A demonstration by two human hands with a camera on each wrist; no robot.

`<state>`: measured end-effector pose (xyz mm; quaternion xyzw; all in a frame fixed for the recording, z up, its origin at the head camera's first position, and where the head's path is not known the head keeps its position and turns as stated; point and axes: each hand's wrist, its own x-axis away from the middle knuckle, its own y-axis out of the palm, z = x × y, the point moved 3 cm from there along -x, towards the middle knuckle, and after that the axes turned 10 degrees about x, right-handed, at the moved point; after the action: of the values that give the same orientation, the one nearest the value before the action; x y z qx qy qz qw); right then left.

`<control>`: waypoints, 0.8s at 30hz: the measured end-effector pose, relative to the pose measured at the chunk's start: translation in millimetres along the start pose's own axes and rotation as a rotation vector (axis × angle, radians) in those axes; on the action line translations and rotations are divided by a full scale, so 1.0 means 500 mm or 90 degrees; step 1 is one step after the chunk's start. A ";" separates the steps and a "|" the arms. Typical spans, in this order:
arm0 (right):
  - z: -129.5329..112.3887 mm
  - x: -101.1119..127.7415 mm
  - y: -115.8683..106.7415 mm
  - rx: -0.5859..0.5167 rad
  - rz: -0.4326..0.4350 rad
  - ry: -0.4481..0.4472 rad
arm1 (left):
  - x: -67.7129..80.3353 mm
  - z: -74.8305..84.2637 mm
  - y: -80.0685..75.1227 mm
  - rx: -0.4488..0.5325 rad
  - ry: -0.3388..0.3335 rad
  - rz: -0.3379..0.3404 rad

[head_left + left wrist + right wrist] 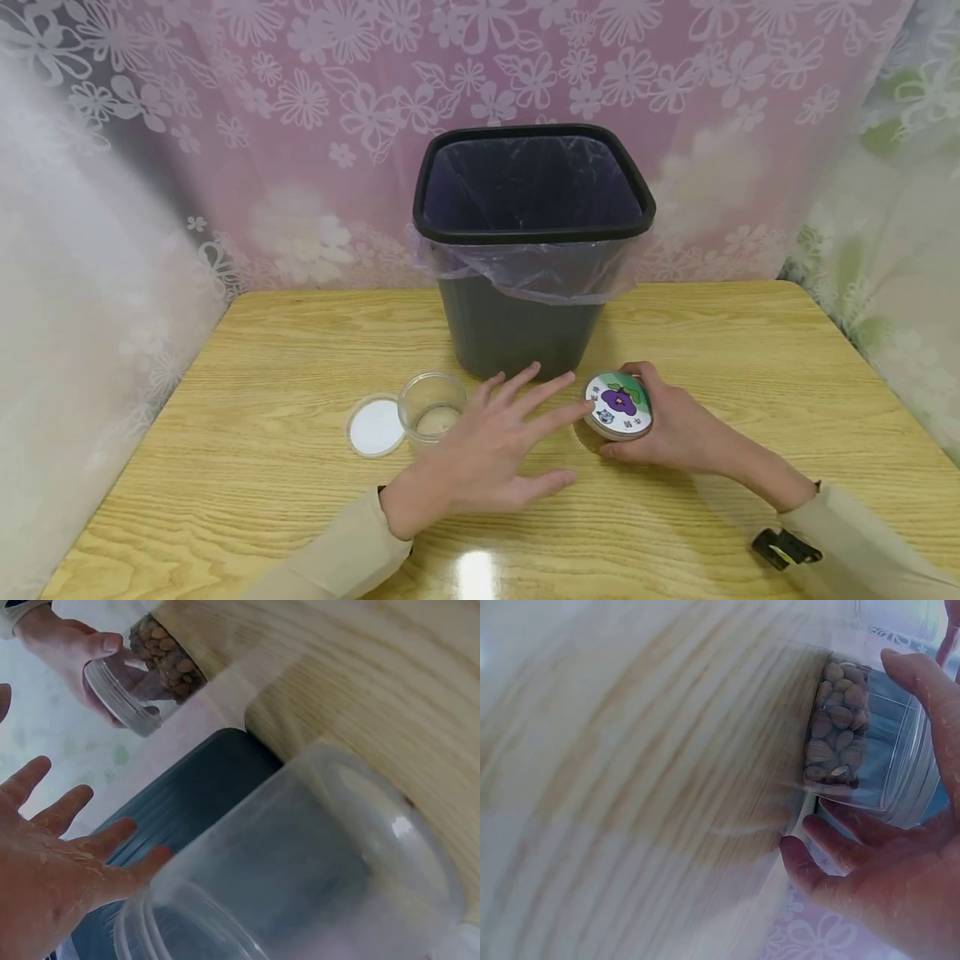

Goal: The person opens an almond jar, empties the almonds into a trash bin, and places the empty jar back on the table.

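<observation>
Curling round a lidded jar [883,746], the right hand [678,429] has its thumb on one side and fingers on the other, near the top. The left hand [495,458] holds nothing, its fingers straight and spread, one fingertip reaching toward the picture lid [621,404]; touching looks unlikely. The jar appears to stand upright on the tabletop [322,342], nuts [840,724] filling its lower part. Steadying it well calls for even pressure from thumb and fingers, base flat, without squeezing the clear wall. Beside the left hand stands an open clear jar [429,392], a white lid [377,427] next to it; the left wrist should keep high so as not to tip it. Behind stands a lined bin [517,325].
</observation>
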<state>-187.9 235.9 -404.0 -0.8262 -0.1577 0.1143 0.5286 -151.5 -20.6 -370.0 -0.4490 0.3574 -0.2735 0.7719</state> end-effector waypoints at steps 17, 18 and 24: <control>-0.005 0.017 -0.005 0.013 0.119 -0.060 | -0.001 0.002 0.016 0.197 -0.087 0.007; -0.006 0.018 -0.006 0.011 0.119 -0.057 | -0.001 0.001 0.017 0.202 -0.092 0.006; -0.011 0.022 -0.013 -0.011 0.125 -0.053 | 0.002 -0.003 0.020 0.216 -0.118 0.014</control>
<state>-176.6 238.2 -396.2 -0.8366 -0.0990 0.1983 0.5009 -151.3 -17.5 -379.8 -0.3318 0.2384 -0.2788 0.8691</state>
